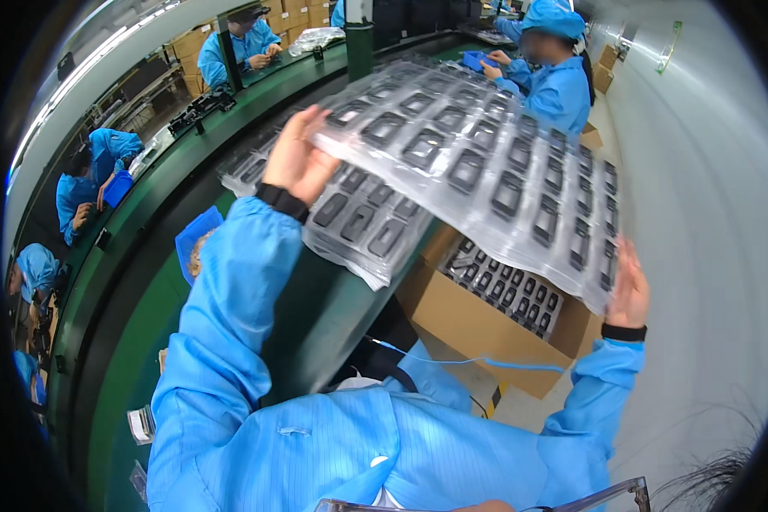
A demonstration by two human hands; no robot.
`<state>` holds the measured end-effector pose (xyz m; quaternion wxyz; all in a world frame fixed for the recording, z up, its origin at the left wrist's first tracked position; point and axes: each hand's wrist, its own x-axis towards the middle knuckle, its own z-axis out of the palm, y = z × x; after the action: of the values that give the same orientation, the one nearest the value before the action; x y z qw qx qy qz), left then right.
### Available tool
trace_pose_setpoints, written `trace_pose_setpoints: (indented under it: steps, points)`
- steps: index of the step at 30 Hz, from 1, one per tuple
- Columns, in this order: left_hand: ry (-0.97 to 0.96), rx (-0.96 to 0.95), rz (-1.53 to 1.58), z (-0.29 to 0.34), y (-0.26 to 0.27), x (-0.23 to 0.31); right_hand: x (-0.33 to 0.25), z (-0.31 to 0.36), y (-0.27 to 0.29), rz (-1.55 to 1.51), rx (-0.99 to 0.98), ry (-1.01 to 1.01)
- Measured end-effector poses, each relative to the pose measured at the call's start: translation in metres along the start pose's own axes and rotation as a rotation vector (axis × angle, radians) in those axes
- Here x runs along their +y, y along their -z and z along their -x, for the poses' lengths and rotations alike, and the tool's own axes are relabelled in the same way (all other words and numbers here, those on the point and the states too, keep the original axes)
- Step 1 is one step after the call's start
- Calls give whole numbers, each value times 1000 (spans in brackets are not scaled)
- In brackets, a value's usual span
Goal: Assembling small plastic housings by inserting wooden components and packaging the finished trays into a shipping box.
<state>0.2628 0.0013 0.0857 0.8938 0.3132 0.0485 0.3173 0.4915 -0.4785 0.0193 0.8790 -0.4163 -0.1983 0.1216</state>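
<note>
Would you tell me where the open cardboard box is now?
The cardboard box is right of centre in the head view, beside the green bench and partly hidden by the plastic tray held by the left hand and right hand.

- Table (303, 320): green, long, bending with the lens; dark strip along its middle.
- Directly on it, near side: clear plastic trays (356, 224) of black parts, close to the right-hand edge; blue bin (185, 247) with tan contents, to the left of the trays.
- Far side: black equipment (200, 111); second blue bin (118, 188); crumpled clear plastic (316, 39).
- Floor (522, 406): pale; cardboard box (520, 363) beside the table, its base not clearly seen.
</note>
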Motion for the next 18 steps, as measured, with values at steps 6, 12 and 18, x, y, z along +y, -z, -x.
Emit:
trace_pose_setpoints:
  steps: [6,12,18]
  points:
    - [230,-47,146,10,-44,-147,-58,86,115,169,188,71]
    - [451,-127,286,18,-44,-272,-65,152,200,402,368,42]
    - [486,-28,238,23,-11,-342,-40,165,264,292,368,41]
